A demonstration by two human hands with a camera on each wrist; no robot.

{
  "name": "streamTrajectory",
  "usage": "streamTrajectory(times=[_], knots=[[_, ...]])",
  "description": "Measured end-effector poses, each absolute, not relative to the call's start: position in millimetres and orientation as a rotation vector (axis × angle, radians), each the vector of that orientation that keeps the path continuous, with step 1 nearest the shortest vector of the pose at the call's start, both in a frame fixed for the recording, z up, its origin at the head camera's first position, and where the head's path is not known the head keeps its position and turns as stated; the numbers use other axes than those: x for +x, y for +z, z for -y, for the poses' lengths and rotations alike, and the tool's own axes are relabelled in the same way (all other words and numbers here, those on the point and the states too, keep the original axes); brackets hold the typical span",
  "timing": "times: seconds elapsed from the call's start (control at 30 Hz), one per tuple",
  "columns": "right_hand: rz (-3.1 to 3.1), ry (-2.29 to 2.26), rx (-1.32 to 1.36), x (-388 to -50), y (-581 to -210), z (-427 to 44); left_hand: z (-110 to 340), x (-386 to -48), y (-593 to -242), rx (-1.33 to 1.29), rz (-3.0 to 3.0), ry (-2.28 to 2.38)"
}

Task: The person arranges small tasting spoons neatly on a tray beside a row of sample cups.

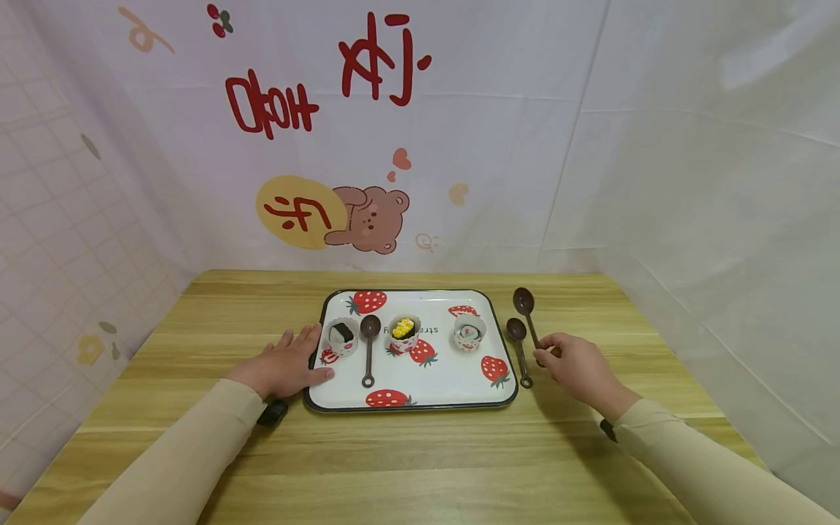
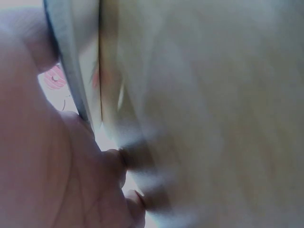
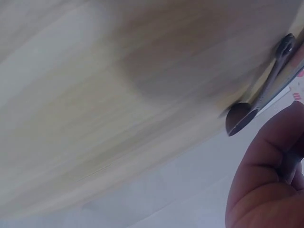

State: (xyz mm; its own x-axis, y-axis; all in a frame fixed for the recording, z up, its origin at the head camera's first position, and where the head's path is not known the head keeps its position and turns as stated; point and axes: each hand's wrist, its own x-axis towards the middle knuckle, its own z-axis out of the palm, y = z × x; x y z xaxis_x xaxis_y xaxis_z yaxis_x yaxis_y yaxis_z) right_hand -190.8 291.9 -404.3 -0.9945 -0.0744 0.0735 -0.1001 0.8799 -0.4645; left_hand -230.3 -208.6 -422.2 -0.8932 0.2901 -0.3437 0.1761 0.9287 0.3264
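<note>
My left hand point(image 1: 289, 364) rests at the left edge of a white strawberry-print tray point(image 1: 446, 386), fingers straight, thumb over the rim. My right hand point(image 1: 580, 368) pinches the handle end of a brown spoon point(image 1: 523, 300) right of the tray. A second brown spoon point(image 1: 516, 329) lies between it and the tray's right edge; the right wrist view shows a spoon point(image 3: 241, 118) beyond the hand point(image 3: 266, 175). In the left wrist view the palm point(image 2: 42, 161) is against the tray's side. A third spoon point(image 1: 370, 326) lies on the tray between two cups.
On the tray stand a paper cup with a black-and-white piece point(image 1: 342, 333), one with a yellow-topped piece point(image 1: 403, 329), and one with a white roll point(image 1: 468, 332) at the right. A printed cloth point(image 1: 485, 160) hangs behind the wooden table point(image 1: 420, 467).
</note>
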Motion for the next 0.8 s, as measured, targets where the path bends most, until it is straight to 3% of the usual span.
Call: streamTrajectory(times=[0.8], knots=[[2.978,1.015,0.069,-196,-400,-254,207,-228,-418,0.328,-2.691,0.411]])
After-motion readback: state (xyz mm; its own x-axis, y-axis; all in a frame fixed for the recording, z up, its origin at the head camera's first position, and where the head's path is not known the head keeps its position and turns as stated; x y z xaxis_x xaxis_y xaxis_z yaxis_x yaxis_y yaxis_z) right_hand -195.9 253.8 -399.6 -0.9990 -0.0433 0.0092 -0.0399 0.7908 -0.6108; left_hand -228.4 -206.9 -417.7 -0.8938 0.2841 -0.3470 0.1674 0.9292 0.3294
